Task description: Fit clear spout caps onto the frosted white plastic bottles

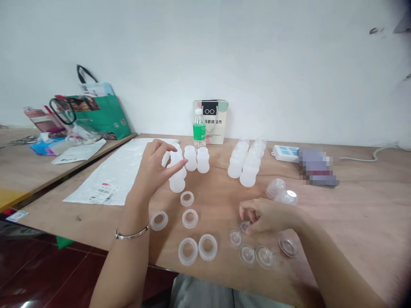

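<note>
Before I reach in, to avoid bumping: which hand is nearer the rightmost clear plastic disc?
Right: right hand is behind and left of the clear plastic disc; left hand is raised, much farther left.

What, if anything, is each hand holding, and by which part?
Left hand: nothing visibly held. Right hand: at the edge of a clear disc; whether gripped can't be told.

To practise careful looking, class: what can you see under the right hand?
Under the right hand, part of a clear disc shows by the fingers; they cover the rest of it. Anything beneath the palm is hidden.
</note>
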`<state>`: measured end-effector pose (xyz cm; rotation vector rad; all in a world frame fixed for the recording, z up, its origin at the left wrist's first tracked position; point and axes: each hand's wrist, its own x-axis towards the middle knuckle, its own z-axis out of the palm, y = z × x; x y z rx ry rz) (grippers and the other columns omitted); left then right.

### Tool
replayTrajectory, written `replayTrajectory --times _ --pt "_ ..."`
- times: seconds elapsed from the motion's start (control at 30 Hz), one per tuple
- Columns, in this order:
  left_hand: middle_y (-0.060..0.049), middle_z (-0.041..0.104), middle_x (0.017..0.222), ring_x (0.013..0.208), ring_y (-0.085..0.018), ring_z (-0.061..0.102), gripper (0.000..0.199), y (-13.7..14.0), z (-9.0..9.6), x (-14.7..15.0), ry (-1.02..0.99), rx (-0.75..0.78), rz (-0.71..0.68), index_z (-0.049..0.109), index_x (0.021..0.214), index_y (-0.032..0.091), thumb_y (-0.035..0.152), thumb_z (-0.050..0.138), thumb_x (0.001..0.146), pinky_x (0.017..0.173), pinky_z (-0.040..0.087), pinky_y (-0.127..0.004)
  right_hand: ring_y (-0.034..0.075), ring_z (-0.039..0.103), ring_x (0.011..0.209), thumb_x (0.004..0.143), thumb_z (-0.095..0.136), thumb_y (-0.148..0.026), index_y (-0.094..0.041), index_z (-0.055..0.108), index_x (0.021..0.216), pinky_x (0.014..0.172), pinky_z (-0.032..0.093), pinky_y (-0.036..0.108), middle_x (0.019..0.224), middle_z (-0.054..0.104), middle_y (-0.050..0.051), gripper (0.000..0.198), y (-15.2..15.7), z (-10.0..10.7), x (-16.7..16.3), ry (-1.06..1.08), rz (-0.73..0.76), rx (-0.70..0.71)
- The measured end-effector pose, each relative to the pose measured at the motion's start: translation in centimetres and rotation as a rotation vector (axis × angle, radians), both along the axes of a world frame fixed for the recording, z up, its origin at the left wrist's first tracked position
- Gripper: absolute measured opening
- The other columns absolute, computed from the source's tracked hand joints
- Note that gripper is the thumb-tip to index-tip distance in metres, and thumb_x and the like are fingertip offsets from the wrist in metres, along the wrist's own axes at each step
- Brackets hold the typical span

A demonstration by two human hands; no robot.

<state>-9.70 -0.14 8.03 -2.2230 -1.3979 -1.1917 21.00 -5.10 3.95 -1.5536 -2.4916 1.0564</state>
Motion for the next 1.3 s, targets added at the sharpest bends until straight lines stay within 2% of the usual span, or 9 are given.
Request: replayTrajectory --times 0.07,0.17,0.27,0.37,0.47,0.57,0.83,1.1,1.3 --pt "-0.002 0.06 0.084 0.075 -0.015 0.054 0.026 -1.0 0.4 0.5 -0.005 -0.192 -0.168 0.059 0.089 0.02 0.043 0.062 0.079 0.069 0.047 -0.028 0.018 0.053 0.06 0.062 0.069 -0.022 -0.025 0.06 0.069 0.047 0.031 0.026 0.065 0.059 0.0 0.012 0.1 -0.1 0.0 0.007 0.018 0.014" --pt "0.002 0.064 0.078 0.065 -0.012 0.056 0.02 -2.1 0.3 1.1 0.148 -0.689 -0.367 0.062 0.092 0.023 0.038 0.062 0.079 0.058 0.045 -0.022 0.017 0.053 0.059 0.064 0.069 -0.022 -0.024 0.062 0.068 0.048 0.032 0.026 0.064 0.058 0.0 0.008 0.2 -0.3 0.0 0.055 0.036 0.05" --pt "0.001 0.068 0.083 0.071 -0.015 0.062 0.021 -2.6 -0.5 1.7 0.341 -0.847 -0.266 0.064 0.096 0.025 0.027 0.061 0.076 0.06 0.046 -0.024 0.016 0.052 0.06 0.067 0.068 -0.025 -0.024 0.06 0.067 0.051 0.036 0.028 0.067 0.059 0.0 0.009 0.4 -0.7 -0.1 0.126 0.031 0.125" --pt "-0.004 0.07 0.093 0.085 -0.022 0.065 0.023 -2.7 -1.4 2.6 0.492 -0.779 -0.026 0.065 0.095 0.025 0.021 0.058 0.074 0.067 0.047 -0.029 0.019 0.056 0.072 0.073 0.065 -0.026 -0.023 0.055 0.072 0.063 0.043 0.032 0.079 0.061 0.001 0.01 0.4 -0.8 -0.4 0.215 0.021 0.222" --pt "-0.008 0.07 0.095 0.091 -0.028 0.066 0.022 -2.6 -2.1 3.4 0.615 -0.791 0.098 0.064 0.093 0.023 0.02 0.059 0.072 0.067 0.048 -0.034 0.019 0.06 0.083 0.081 0.059 -0.029 -0.023 0.052 0.083 0.074 0.046 0.036 0.089 0.065 0.002 0.009 0.2 -0.5 -0.9 0.371 -0.005 0.156" --pt "-0.01 0.07 0.088 0.085 -0.029 0.067 0.015 -2.3 -2.8 3.8 0.679 -0.784 0.111 0.063 0.086 0.02 0.018 0.056 0.073 0.063 0.048 -0.034 0.017 0.061 0.085 0.084 0.057 -0.029 -0.023 0.049 0.088 0.076 0.048 0.035 0.092 0.065 0.002 0.011 -0.2 0.0 -1.5 0.54 -0.035 0.092" --pt "-0.008 0.067 0.077 0.072 -0.025 0.065 0.013 -2.1 -3.2 5.4 0.584 -0.657 0.077 0.06 0.079 0.018 0.028 0.052 0.079 0.057 0.044 -0.031 0.011 0.051 0.068 0.077 0.069 -0.027 -0.023 0.049 0.087 0.066 0.046 0.028 0.076 0.054 -0.004 0.022 -0.1 -0.5 -3.2 0.908 -0.156 0.277" --pt "-0.005 0.063 0.102 0.085 -0.015 0.061 0.039 -2.8 -2.7 6.8 -0.084 -0.209 -0.452 0.047 0.12 0.023 0.034 0.058 0.084 0.059 0.049 -0.022 0.011 0.055 0.067 0.074 0.072 -0.024 -0.024 0.053 0.09 0.066 0.05 0.027 0.071 0.052 -0.005 0.025 0.1 -1.5 -4.7 1.175 -0.339 0.54" --pt "-0.004 0.061 0.091 0.077 -0.012 0.059 0.043 -3.5 -2.9 7.5 -0.123 0.038 -0.629 0.045 0.122 0.022 0.027 0.061 0.083 0.06 0.05 -0.022 0.013 0.059 0.077 0.079 0.064 -0.015 -0.026 0.054 0.101 0.075 0.053 0.03 0.081 0.055 -0.001 0.027 -0.4 -1.5 -4.8 1.179 -0.394 0.793"
